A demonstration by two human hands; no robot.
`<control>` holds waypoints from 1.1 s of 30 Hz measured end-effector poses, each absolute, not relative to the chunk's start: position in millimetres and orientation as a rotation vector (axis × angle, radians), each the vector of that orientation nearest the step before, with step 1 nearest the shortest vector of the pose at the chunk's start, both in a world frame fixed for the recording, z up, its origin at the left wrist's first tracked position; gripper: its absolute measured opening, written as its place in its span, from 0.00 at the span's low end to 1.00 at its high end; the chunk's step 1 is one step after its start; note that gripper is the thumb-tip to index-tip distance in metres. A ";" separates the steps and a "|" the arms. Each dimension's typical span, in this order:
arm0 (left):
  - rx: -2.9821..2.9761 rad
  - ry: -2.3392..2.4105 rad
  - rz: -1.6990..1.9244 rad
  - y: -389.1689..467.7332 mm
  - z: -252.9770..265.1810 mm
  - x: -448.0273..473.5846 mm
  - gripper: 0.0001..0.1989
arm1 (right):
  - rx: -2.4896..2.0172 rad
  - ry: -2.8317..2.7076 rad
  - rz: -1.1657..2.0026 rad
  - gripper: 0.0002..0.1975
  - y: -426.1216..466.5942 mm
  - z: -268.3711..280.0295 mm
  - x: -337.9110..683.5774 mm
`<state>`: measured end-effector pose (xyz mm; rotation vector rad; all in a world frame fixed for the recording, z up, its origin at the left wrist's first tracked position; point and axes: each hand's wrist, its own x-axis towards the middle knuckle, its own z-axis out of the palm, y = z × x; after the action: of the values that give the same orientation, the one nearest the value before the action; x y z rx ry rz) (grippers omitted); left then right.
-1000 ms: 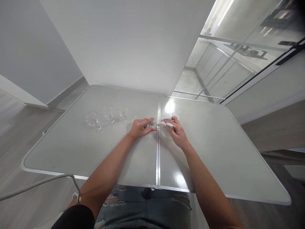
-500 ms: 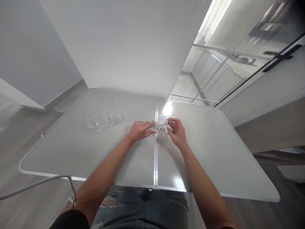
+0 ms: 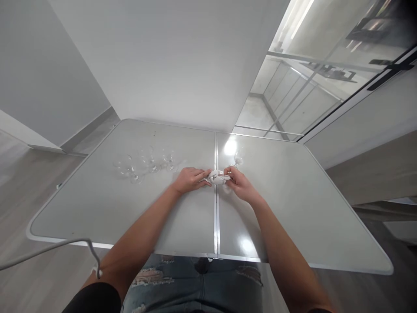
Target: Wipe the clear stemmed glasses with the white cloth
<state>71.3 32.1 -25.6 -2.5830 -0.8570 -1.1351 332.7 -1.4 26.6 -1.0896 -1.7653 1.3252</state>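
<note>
White wall (image 3: 169, 65) behind pale desk (image 3: 276, 213) | head view: I have my left hand (image 3: 190, 180), grip narrow, on a clear glass (image 3: 205, 178); right hand (image 3: 240, 183) grip pinches white cloth (image 3: 216, 178) against it, between both grips | clear glasses (image 3: 152, 167) left of left grip | another glass piece (image 3: 239, 159) just beyond right grip

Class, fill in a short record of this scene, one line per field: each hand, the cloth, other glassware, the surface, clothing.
Left hand: pinches a clear glass, largely hidden by cloth
Right hand: grips the white cloth
Cloth state: bunched against the glass, above the table's seam
Glassware to the left: clear stemmed glasses in a cluster; exact count unclear
Glassware beyond right hand: another clear glass, outline faint
Surface: pale two-panel table, metal-edged
Clothing: ripped jeans, black sleeve
</note>
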 end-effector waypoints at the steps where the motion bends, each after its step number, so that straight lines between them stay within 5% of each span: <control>1: -2.578 -0.839 -1.131 32.8 -25.0 71.8 0.24 | -1.112 -1.649 1.436 0.11 -1.3 27.4 332.0; 7: -2.565 -0.898 -1.240 33.8 -21.7 68.3 0.25 | -1.084 -1.338 1.580 0.18 -4.7 29.6 323.2; 22: -3.236 -1.309 -1.680 27.5 -9.2 62.8 0.28 | -0.919 -2.261 0.725 0.10 -5.6 20.3 338.5; 25: -3.156 -1.319 -1.686 29.0 -9.9 61.6 0.28 | -0.965 -2.093 0.898 0.06 -11.6 26.7 331.2; 29: -2.965 -1.109 -1.526 29.3 -14.4 62.7 0.26 | -1.095 -1.695 1.370 0.22 -18.5 39.9 318.4; 33: -2.774 -0.922 -1.356 27.3 -16.6 67.2 0.25 | -1.152 -1.456 1.445 0.18 -17.2 39.7 309.8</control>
<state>67.2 27.3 -16.6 -2.7739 -0.9216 -1.3558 309.8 -17.2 39.7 -1.1521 -1.4558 1.4448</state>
